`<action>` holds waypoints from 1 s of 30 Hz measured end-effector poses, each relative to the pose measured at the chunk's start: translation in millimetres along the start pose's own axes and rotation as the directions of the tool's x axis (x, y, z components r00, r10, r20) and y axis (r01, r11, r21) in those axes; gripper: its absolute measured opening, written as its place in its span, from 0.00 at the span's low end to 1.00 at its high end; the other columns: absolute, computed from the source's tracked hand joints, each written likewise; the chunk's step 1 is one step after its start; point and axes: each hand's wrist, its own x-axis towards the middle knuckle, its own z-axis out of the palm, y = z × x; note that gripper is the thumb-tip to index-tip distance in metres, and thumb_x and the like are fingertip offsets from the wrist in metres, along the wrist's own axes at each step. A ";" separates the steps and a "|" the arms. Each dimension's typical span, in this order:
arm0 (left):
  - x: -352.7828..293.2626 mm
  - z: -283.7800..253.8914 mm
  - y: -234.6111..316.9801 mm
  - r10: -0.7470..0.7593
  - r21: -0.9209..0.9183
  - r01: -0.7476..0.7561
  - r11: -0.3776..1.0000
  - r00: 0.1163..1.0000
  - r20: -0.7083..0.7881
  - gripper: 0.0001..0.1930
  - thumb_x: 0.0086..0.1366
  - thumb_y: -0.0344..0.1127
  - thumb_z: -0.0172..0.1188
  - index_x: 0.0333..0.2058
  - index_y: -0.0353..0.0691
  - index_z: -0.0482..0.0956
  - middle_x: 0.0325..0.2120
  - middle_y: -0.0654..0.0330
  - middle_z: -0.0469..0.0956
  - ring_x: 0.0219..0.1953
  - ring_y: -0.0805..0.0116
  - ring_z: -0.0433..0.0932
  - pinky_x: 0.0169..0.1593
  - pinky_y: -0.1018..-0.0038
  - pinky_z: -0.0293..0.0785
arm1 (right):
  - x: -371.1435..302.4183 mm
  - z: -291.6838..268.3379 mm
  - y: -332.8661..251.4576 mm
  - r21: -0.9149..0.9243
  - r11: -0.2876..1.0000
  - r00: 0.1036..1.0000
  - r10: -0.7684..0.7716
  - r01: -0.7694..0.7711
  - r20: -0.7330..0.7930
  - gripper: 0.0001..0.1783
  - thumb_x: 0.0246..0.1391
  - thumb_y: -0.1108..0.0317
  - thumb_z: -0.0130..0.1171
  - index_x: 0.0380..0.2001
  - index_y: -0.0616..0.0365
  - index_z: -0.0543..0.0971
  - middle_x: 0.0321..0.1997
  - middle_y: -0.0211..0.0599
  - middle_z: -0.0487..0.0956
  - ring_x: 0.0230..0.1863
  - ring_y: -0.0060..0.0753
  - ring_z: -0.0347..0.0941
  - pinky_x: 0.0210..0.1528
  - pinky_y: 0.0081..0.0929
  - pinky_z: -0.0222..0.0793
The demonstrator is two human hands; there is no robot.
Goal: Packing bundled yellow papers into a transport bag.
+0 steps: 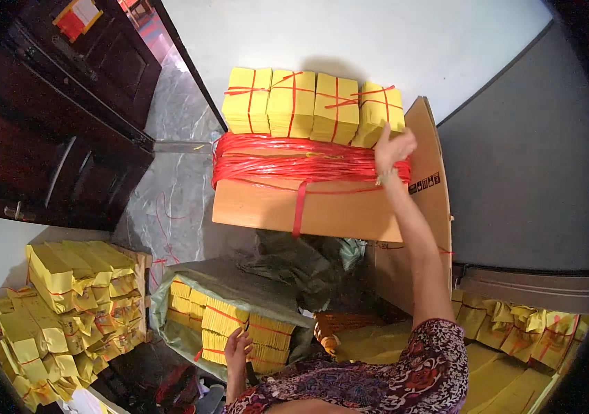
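Observation:
A row of several yellow paper bundles [292,103], each tied crosswise with red strips, stands along the far side of a light-brown tabletop [253,207]. My right hand [395,146] reaches to the rightmost bundle [382,103], fingers extended against or just in front of its near right side. Below the wrist, long red plastic strips [294,160] lie stretched across the tabletop. Low in the picture, my left hand [238,345] is raised with its fingers apart and nothing visible in it. Beneath it, a green sack [232,272] stands open with yellow bundles [225,317] inside.
Cardboard [432,186] stands upright along the tabletop's right side. Stacked yellow bundles [73,297] fill the lower left, and more bundles [515,331] lie at lower right. A dark door [53,145] is at left, beside a grey marble floor [170,186]. Behind the row rises a white wall [377,34].

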 end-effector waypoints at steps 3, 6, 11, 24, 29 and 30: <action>-2.9 2.1 8.5 0.053 0.047 -0.052 0.998 0.999 0.001 0.20 0.64 0.38 0.52 0.53 0.40 0.65 0.44 0.56 0.72 0.39 0.70 0.74 0.39 0.74 0.72 | 40.7 -2.5 -33.7 -0.215 0.965 0.975 -0.112 0.153 0.194 0.29 0.46 0.46 0.56 0.41 0.61 0.72 0.46 0.49 0.71 0.51 0.51 0.63 0.52 0.45 0.55; -8.2 7.2 18.8 0.057 0.057 -0.057 0.997 0.998 0.002 0.21 0.64 0.39 0.51 0.54 0.40 0.64 0.46 0.55 0.71 0.40 0.69 0.73 0.43 0.73 0.71 | 69.0 12.3 -41.8 -0.373 0.872 0.866 -0.106 0.318 0.489 0.21 0.47 0.50 0.54 0.35 0.57 0.78 0.41 0.49 0.76 0.46 0.53 0.68 0.49 0.48 0.60; -13.2 12.6 26.0 0.080 0.055 -0.081 0.995 0.997 0.014 0.21 0.64 0.41 0.51 0.53 0.40 0.65 0.46 0.56 0.71 0.42 0.68 0.73 0.45 0.71 0.70 | 87.1 27.0 -25.7 -0.215 0.861 0.753 -0.251 0.461 0.609 0.15 0.48 0.59 0.49 0.23 0.57 0.80 0.26 0.51 0.78 0.31 0.49 0.76 0.33 0.39 0.72; -17.2 -21.3 -22.0 0.099 -0.082 -0.098 0.992 0.995 0.011 0.19 0.62 0.36 0.53 0.52 0.39 0.66 0.42 0.60 0.72 0.39 0.73 0.73 0.41 0.77 0.70 | 78.9 -53.2 -62.8 -0.107 0.889 0.833 -0.367 0.445 0.414 0.24 0.53 0.58 0.42 0.26 0.75 0.73 0.28 0.68 0.73 0.34 0.63 0.73 0.36 0.45 0.70; 2.6 -3.4 -1.4 0.284 -0.109 -0.272 0.956 0.951 0.119 0.20 0.63 0.37 0.51 0.52 0.36 0.65 0.41 0.59 0.74 0.41 0.73 0.72 0.43 0.77 0.69 | 43.0 -148.4 -106.3 -0.093 0.779 0.687 -0.481 0.620 0.545 0.21 0.56 0.54 0.41 0.35 0.64 0.71 0.34 0.58 0.75 0.38 0.63 0.70 0.38 0.45 0.66; 7.9 0.0 4.6 0.283 -0.109 -0.269 0.957 0.949 0.142 0.19 0.63 0.38 0.52 0.52 0.38 0.66 0.42 0.60 0.73 0.42 0.73 0.72 0.43 0.77 0.69 | 32.8 -161.8 -113.0 -0.054 0.753 0.637 -0.514 0.656 0.575 0.21 0.57 0.54 0.41 0.36 0.63 0.70 0.34 0.57 0.75 0.37 0.62 0.71 0.37 0.43 0.66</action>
